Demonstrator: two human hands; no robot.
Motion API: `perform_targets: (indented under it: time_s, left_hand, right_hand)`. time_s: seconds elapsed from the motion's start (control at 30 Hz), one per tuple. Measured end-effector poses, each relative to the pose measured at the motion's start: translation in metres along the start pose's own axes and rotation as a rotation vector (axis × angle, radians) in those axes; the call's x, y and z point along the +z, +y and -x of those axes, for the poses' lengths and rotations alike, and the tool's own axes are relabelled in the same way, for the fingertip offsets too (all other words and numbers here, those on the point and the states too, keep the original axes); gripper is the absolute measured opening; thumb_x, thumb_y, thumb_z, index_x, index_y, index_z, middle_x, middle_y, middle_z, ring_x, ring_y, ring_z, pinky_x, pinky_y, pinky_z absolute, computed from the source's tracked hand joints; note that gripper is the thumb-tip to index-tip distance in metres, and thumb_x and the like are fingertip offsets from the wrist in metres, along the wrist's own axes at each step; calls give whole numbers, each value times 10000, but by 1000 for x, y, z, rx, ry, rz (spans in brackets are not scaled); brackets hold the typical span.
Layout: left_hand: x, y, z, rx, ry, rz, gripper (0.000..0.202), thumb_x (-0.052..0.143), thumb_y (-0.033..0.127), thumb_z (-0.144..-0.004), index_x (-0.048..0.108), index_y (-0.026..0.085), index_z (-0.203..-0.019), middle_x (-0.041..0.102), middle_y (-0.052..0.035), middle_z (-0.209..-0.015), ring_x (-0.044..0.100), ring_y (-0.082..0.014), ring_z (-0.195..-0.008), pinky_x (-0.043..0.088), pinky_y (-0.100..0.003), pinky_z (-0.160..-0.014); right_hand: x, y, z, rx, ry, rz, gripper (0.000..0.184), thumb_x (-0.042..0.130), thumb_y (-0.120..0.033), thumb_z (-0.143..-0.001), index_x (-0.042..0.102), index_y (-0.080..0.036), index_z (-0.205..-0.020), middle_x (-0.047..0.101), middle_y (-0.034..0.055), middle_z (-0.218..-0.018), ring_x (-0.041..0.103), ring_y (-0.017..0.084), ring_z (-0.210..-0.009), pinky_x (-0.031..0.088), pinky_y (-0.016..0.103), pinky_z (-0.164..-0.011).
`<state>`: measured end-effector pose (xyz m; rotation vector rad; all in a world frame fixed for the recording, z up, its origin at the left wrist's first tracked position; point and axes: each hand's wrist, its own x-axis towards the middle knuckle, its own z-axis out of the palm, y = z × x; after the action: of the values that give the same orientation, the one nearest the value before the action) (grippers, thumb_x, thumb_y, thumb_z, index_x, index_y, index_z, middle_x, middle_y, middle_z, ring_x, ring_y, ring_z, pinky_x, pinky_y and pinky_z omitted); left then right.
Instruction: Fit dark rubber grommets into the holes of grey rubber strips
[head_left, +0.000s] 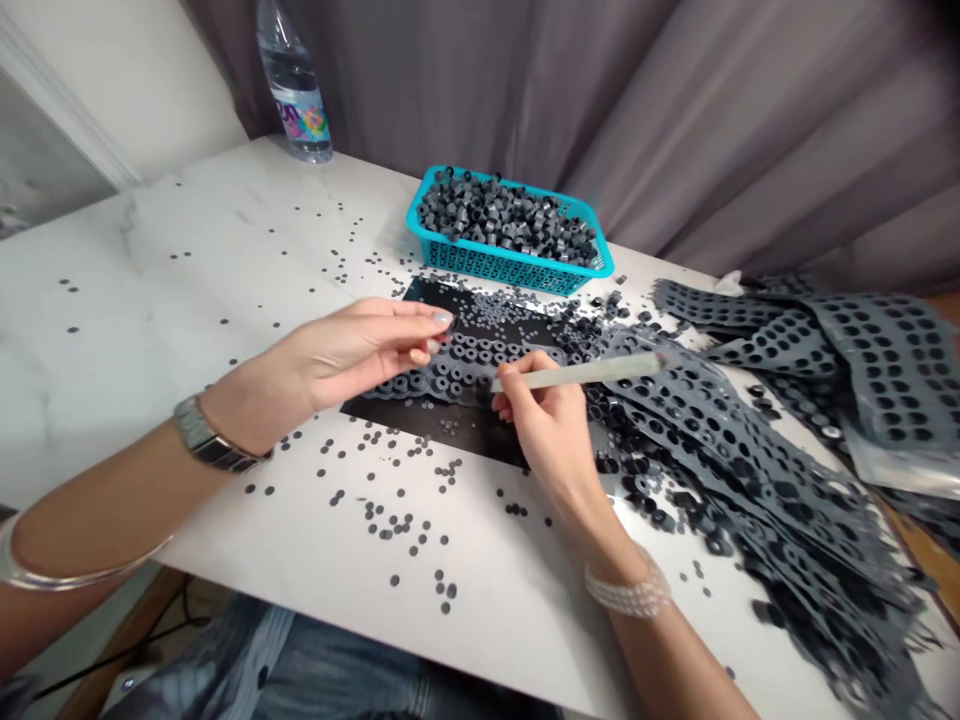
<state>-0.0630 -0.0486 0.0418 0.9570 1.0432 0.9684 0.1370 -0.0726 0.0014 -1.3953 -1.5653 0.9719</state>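
My right hand [544,425] is shut on a long, pale flat stick [577,373], whose tip rests over the rows of small grey rubber rings [457,370]. These rings lie on a black mat [427,425]. My left hand [360,350] hovers just above the rows, its thumb and fingertips pinched close together. Whether they hold a ring is too small to tell. The hands are a short way apart, and the stick's far end points right, over the punched grey sheets [750,470].
Small dark discs [405,525] lie scattered across the white marble-patterned table [187,240]. At the back stand a turquoise plastic basket [510,262] heaped with grey rings and a plastic water bottle [292,90]. A grey curtain [750,120] hangs behind the table.
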Motion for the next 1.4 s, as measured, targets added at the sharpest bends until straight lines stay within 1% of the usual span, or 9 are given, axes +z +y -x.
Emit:
perform_targets:
  time_s: [0.17, 0.33, 0.47, 0.67, 0.93, 1.1, 1.23, 1.3, 1.4]
  left_hand:
    - [7, -7, -1, -199, -96, 312, 56, 657, 102, -821, 701, 114, -789, 662, -51, -823, 598, -65, -704, 504, -146, -612]
    - [12, -5, 2, -276, -72, 411, 89, 618, 81, -849, 699, 85, -812, 694, -67, -832, 633, -67, -678, 533, -134, -601]
    - [16, -6, 4, -286, -28, 443, 105, 613, 70, -851, 697, 74, -787, 721, -85, -819, 677, -96, -714, 562, -144, -644]
    - [19, -7, 4, -315, -33, 481, 147, 574, 51, -863, 709, 62, -807, 751, -120, -885, 719, -153, -846, 593, -189, -773]
    - [21, -10, 7, -312, -68, 498, 137, 566, 69, -868, 699, 50, -843, 739, -145, -963, 711, -158, -915, 577, -194, -851]
    - [20, -12, 7, -267, -18, 477, 310, 496, -93, -713, 679, 90, -884, 705, -124, -991, 673, -170, -1002, 559, -224, -852]
    - [17, -11, 2, -162, 44, 291, 276, 460, -36, -624, 668, 103, -739, 647, -78, -878, 607, -106, -768, 501, -199, -635]
    - [17, -13, -1, -11, 65, -23, 180, 517, 54, -695, 677, 132, -717, 628, -54, -863, 547, -102, -718, 457, -223, -606]
    - [21, -18, -4, 241, 77, -690, 134, 615, 207, -751, 726, 182, -820, 598, -27, -831, 519, -133, -718, 436, -284, -660]
  right_hand:
    - [-10, -3, 0, 27, 87, -121, 247, 563, -356, -881, 497, -217, -688, 556, -37, -568, 507, 126, -539, 378, 255, -547]
    - [-6, -2, 0, 43, 30, -296, 229, 583, -350, -877, 508, -215, -708, 564, -35, -591, 544, 137, -576, 422, 274, -604]
    - [-2, -2, 0, 19, -16, -403, 212, 573, -334, -887, 512, -215, -723, 574, -35, -628, 563, 134, -586, 442, 289, -645]
    - [-8, -3, -3, -26, 170, -259, 225, 570, -311, -893, 518, -214, -697, 587, -38, -605, 570, 135, -589, 429, 283, -649]
    - [-8, -5, -2, -52, 154, -197, 259, 563, -319, -897, 503, -216, -667, 579, -35, -595, 556, 135, -592, 412, 279, -648]
    - [-6, 0, -4, -43, 129, -221, 241, 562, -336, -892, 504, -219, -689, 570, -36, -605, 549, 134, -588, 413, 276, -625]
    - [-5, 6, -10, 10, 59, -156, 232, 565, -369, -879, 519, -218, -709, 557, -40, -600, 495, 121, -535, 369, 260, -544]
    - [-3, 7, -11, 11, 19, -67, 234, 553, -377, -881, 528, -215, -713, 556, -38, -602, 480, 118, -525, 341, 257, -524]
    - [-2, 4, -11, -28, -5, 75, 229, 530, -339, -884, 520, -212, -693, 538, -39, -577, 470, 119, -521, 316, 260, -528]
